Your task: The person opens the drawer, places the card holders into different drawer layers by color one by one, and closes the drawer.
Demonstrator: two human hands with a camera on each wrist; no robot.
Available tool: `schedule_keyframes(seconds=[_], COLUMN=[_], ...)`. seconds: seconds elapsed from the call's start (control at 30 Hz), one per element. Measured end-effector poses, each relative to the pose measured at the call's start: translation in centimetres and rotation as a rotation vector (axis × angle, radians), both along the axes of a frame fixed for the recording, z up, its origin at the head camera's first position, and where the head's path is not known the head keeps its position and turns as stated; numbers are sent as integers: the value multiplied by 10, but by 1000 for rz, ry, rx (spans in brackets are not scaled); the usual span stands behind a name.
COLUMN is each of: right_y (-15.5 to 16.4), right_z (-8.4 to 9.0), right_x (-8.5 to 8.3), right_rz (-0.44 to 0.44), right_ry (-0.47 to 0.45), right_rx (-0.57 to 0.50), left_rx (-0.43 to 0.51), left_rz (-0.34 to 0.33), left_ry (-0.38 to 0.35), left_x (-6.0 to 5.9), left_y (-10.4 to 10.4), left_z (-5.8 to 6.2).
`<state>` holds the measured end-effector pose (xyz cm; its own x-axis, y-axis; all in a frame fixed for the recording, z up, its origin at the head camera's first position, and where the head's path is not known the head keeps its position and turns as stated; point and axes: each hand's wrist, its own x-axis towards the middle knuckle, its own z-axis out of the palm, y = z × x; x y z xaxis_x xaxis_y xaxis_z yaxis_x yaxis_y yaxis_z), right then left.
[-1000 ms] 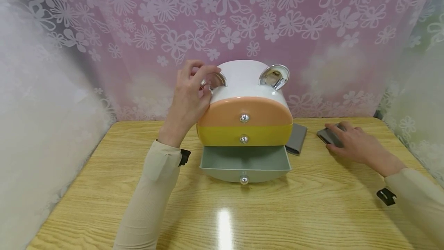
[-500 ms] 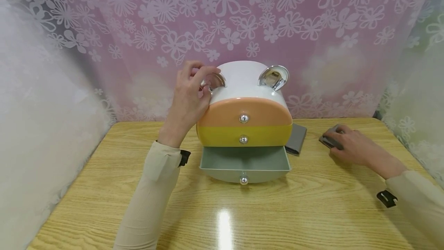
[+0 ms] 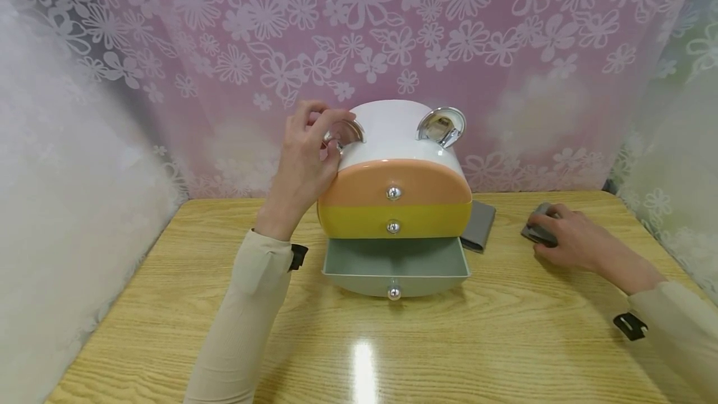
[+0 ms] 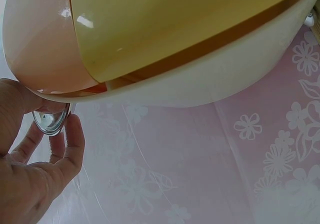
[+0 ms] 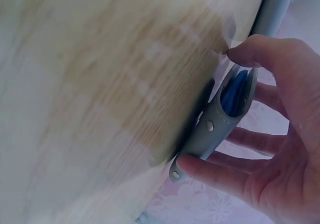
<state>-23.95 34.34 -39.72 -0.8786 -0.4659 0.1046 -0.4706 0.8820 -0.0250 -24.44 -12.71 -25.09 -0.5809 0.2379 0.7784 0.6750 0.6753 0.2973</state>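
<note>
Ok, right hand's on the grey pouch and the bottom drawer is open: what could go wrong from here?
The grey pouch is only pinched at its edges by the right hand, so it may slip as it is lifted. The open bottom drawer juts forward; a knock could shift the organizer, which the left hand steadies only at a chrome ear.

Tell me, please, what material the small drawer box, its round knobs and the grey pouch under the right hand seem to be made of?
Drawer box: probably glossy plastic; smooth coloured fronts with bright highlights. Knobs: mirror-bright, chromed metal or plated plastic, unclear which. Grey pouch: soft matte material, perhaps felt or faux leather, with small rivets or snaps; the right hand pinches it. Table: wood-grain, shiny finish.
</note>
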Motion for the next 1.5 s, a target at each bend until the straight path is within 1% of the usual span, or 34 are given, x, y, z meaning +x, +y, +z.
schedule_keyframes(seconds=[0.13,0.3,0.47,0.57,0.77,1.0,1.13,1.3,1.4,1.5], right_y=[0,-1,0,2,3,7,7,8,8,8], right_z=[0,2,4,3,3,1,0,-2,-3,-2], right_x=[1,2,5,9,16,18,19,20,21,23], right_rz=[-10,-39,-35,-34,-7,43,66,106,107,95], right_ry=[23,18,37,95,245,398,455,523,544,543], right_rx=[1,-5,1,5,6,16,9,-35,-52,-56], left_rx=[1,-3,-6,-9,1,-4,-5,-12,-12,-12], left_rz=[7,11,7,7,14,8,2,3,5,10], left_ry=[-7,-4,7,7,-15,3,8,11,6,-1], left_x=[0,1,0,-1,1,0,0,1,1,1], left_y=[0,0,0,0,0,1,1,1,1,1], left_z=[0,0,-1,-1,-1,0,0,0,0,0])
